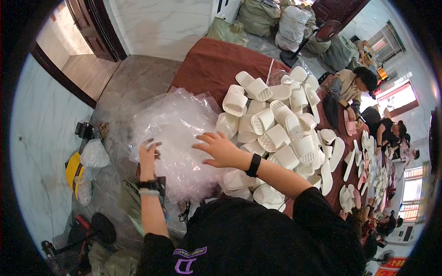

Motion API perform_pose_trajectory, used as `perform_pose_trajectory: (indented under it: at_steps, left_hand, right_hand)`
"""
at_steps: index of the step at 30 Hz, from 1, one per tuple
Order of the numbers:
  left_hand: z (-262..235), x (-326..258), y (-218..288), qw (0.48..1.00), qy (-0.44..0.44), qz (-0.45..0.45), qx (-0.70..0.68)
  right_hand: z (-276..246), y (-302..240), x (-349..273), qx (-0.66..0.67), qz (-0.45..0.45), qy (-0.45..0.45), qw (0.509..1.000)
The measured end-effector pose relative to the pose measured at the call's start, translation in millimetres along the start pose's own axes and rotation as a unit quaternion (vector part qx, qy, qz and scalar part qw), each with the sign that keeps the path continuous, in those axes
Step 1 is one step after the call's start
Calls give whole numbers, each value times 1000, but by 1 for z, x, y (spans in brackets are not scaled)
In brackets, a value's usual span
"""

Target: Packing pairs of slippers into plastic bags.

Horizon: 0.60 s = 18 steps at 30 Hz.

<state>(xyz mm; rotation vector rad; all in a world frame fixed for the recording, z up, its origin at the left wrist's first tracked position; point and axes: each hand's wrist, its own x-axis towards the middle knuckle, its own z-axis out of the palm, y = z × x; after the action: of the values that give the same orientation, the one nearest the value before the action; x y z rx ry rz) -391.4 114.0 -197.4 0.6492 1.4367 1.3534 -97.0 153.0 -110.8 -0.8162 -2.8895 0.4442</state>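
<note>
A big heap of clear plastic bags point(177, 115) covers the near left end of the table, its sheets crinkled and shiny. My left hand point(148, 155) is at the left edge of this heap, fingers apart and slightly bent, with nothing visible in them. Over the right part of the bags my right hand point(223, 151) reaches leftward, fingers spread and holding nothing. Whether either hand touches the plastic, I cannot tell. Just right of that hand lies a pile of white slide slippers point(276, 133), tumbled at many angles, some with textured soles showing.
A dark red cloth point(221, 53) covers the long table. Along its right side, other people point(352, 87) work among more white and pink slippers point(351, 122). Stuffed sacks point(255, 18) and a standing fan point(328, 31) are beyond the far end. A yellow bag point(73, 171) sits on the floor at left.
</note>
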Motion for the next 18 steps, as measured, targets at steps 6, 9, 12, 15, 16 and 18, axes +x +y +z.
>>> perform_pose_trajectory:
  at_steps: [6, 9, 12, 15, 16, 18]
  left_hand:
    - [-13, 80, -20, 888, 85, 134, 431]
    - [-91, 78, -47, 626, 305, 279, 661]
    - [88, 33, -10, 709, 180, 237, 640]
    - [132, 4, -10, 693, -64, 185, 694]
    - [138, 8, -24, 702, -79, 184, 684]
    - [152, 25, -48, 710, -102, 189, 671]
  right_hand:
    - [61, 22, -39, -13, 109, -134, 985]
    - [95, 0, -7, 2, 52, -104, 993]
    - [109, 34, -44, -49, 161, -103, 980]
    - [101, 29, -42, -6, 143, -105, 984]
    - [86, 26, -44, 21, 124, -94, 988]
    - [49, 34, -55, 47, 116, -82, 989]
